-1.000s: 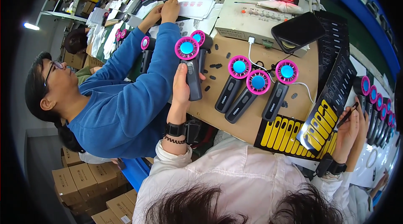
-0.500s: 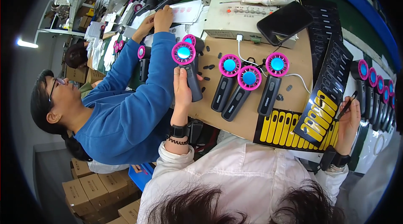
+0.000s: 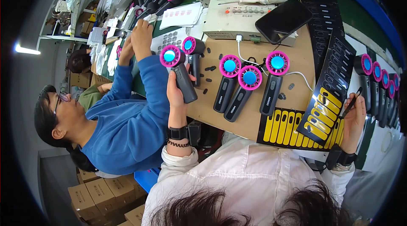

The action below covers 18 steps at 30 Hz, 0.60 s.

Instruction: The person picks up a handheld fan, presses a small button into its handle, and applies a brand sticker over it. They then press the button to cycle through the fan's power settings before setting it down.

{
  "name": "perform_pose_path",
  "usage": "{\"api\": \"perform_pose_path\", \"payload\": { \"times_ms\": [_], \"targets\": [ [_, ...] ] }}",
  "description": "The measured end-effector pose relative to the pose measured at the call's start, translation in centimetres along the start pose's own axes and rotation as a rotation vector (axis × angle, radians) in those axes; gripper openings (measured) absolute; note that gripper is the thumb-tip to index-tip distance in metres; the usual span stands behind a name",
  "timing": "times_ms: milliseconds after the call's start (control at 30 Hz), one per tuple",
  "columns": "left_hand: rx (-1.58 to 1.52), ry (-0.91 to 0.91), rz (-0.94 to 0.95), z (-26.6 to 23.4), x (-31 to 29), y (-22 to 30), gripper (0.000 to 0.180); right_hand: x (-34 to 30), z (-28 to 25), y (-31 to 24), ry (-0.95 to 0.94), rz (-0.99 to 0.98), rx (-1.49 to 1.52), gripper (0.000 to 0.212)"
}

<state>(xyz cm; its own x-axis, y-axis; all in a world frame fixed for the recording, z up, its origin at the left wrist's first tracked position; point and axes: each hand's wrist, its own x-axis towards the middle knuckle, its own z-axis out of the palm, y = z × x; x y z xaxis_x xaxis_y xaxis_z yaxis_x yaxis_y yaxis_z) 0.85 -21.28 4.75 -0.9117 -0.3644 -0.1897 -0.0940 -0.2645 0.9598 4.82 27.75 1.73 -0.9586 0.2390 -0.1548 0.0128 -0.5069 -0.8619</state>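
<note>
My left hand (image 3: pixel 175 94) is closed around the grey handle of a handheld fan (image 3: pixel 185 85), its round pink-rimmed head with a blue centre tilted up toward the left. Just behind it, another handheld fan (image 3: pixel 194 67) stands partly hidden by my hand. Three more fans lie on the brown board, the middle fan (image 3: pixel 241 99) overlapping the left one. At the right, my right hand (image 3: pixel 356 113) pinches a thin black strip-like piece (image 3: pixel 351 104), whose kind I cannot make out, beside a black sheet with yellow patches (image 3: pixel 319 118).
A test box with red digital displays (image 3: pixel 235 18) stands behind the board, a phone (image 3: pixel 283 20) on it. From it a white cable (image 3: pixel 240 48) runs among the fans. Small dark pieces (image 3: pixel 209 69) lie scattered. More fans (image 3: pixel 377 86) line the right. A blue-sleeved co-worker (image 3: pixel 127 111) works at left.
My left hand has moved left with the fan, away from the one behind it. The co-worker's hands have shifted left, off the white papers. My right hand is nearly still.
</note>
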Motion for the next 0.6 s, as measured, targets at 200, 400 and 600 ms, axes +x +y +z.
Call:
{"api": "perform_pose_path", "payload": {
  "times_ms": [200, 400, 600],
  "targets": [
    [-0.05, 0.044, 0.09, 2.2, -2.3, 2.3, 0.052, -0.7, 0.5, -0.5, 0.024, -0.006, -0.011, 0.017],
    [-0.087, -0.517, -0.241, 6.7, -5.4, 3.3, 0.063, -1.8, 6.8, -2.1, -0.073, 0.131, 0.131, 0.018],
    [-0.43, -0.712, -0.453, 13.9, -6.4, 0.0, 0.038, -2.1, 11.9, -1.4, -0.193, 0.1, 0.001, 0.018]
  ]
}}
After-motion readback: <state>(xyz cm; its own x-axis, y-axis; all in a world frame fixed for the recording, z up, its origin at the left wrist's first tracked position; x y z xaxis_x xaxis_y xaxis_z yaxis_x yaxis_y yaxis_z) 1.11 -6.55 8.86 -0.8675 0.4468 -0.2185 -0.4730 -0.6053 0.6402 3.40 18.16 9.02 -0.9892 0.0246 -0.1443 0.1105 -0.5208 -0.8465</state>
